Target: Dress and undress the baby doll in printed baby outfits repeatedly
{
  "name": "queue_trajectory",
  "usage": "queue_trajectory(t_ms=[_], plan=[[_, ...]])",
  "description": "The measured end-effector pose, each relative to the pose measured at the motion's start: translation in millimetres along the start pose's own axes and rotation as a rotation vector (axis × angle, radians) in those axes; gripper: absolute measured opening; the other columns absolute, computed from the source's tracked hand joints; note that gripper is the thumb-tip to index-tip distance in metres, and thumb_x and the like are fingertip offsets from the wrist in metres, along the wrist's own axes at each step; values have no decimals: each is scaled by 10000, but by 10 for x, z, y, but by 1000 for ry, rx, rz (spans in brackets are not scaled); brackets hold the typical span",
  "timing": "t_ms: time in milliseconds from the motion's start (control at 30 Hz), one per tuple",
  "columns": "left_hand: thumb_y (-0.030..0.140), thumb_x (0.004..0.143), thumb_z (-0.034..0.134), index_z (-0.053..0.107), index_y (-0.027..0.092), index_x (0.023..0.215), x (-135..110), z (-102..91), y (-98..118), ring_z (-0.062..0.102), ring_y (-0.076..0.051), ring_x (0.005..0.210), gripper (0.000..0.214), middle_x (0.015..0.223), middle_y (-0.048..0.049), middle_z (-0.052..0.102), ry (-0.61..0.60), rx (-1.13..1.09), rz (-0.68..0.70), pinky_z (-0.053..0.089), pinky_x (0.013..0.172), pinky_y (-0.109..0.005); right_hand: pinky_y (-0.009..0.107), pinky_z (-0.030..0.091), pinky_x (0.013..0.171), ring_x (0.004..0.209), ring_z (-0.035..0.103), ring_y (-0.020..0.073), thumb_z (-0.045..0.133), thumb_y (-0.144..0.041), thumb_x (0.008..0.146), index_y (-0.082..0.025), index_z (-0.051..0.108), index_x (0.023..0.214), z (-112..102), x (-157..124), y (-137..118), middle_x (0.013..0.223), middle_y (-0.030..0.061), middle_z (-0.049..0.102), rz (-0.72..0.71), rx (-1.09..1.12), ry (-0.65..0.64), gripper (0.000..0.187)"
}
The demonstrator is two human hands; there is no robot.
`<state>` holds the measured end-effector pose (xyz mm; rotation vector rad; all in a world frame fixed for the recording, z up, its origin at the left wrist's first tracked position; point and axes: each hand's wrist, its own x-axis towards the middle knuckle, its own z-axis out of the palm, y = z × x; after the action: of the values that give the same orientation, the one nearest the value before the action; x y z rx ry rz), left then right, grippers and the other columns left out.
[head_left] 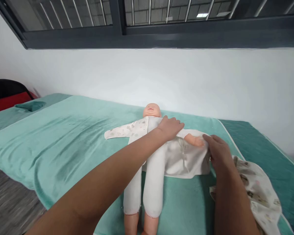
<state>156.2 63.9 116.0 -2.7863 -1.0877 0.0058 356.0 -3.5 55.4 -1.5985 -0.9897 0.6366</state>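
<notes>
A baby doll (152, 111) lies on its back on a teal towel (63, 140), head toward the wall and legs toward me. It wears a white printed garment (134, 129), whose far-left sleeve lies spread out flat. My left hand (171, 126) rests palm down on the doll's chest with fingers together. My right hand (217, 151) pinches the open right side of the garment (186, 160) beside the doll's bare arm (194, 140).
A second printed cloth (259, 192) lies crumpled at the right, under my right forearm. A folded teal cloth (30, 106) sits at the far left near a black and red object (7, 96). A white wall runs behind the table, under a dark window frame.
</notes>
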Motion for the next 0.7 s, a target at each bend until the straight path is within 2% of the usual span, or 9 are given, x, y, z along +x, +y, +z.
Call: queue_trajectory(t_ms=[67,133,267,400,467,600,633,700], plan=[[62,892,492,577,177,1171,-4,20,14,564,-257,1145,314,1206,-111,662,-7,21,-12,400,909,-430,271,288,409,416,348,118,713,-414,695,-258,406,640,-30,-64,-107,486,-84,380,120,298,46,348],[70,904,483,594,173,1163,-9,28,28,568,-266,1141,299,1193,-116,670,-11,42,-28,401,915,-451,276,284,413,419,336,113,747,-378,692,-261,398,652,-60,-120,-200,511,-84,373,132,468,75,371],[71,879,528,619,168,1147,-5,10,66,577,-276,1123,300,1177,-125,683,-41,42,-86,401,907,-458,287,282,421,470,339,122,781,-338,720,-265,441,654,-109,-177,-285,570,-59,383,25,627,86,354],[92,839,608,627,166,1142,58,61,136,562,-283,1141,312,1207,-143,671,-63,40,-124,377,946,-466,270,341,439,474,360,112,767,-348,767,-257,443,673,-65,-249,-313,588,-62,394,0,730,32,349],[106,815,647,615,163,1162,113,137,175,555,-283,1149,353,1212,-147,662,-61,15,-154,368,976,-469,263,373,449,465,397,112,735,-394,807,-255,445,714,28,-339,-345,595,-70,427,-4,709,-42,335],[126,821,626,550,135,1256,182,253,182,543,-285,1175,442,1271,-168,607,20,-77,-265,389,992,-461,274,457,520,558,552,149,691,-466,852,-261,541,900,313,-571,-424,710,-43,606,0,599,-325,258],[164,849,599,534,152,1279,175,248,156,537,-288,1186,434,1302,-164,585,51,-112,-269,404,977,-458,269,467,537,600,584,156,702,-455,847,-263,568,962,381,-621,-438,760,-29,644,-6,578,-392,261],[242,888,548,548,212,1252,121,188,66,538,-273,1178,365,1320,-120,569,112,-252,-180,444,926,-425,259,485,577,694,628,165,730,-416,827,-274,597,1064,485,-696,-454,865,-7,689,-38,560,-506,307]])
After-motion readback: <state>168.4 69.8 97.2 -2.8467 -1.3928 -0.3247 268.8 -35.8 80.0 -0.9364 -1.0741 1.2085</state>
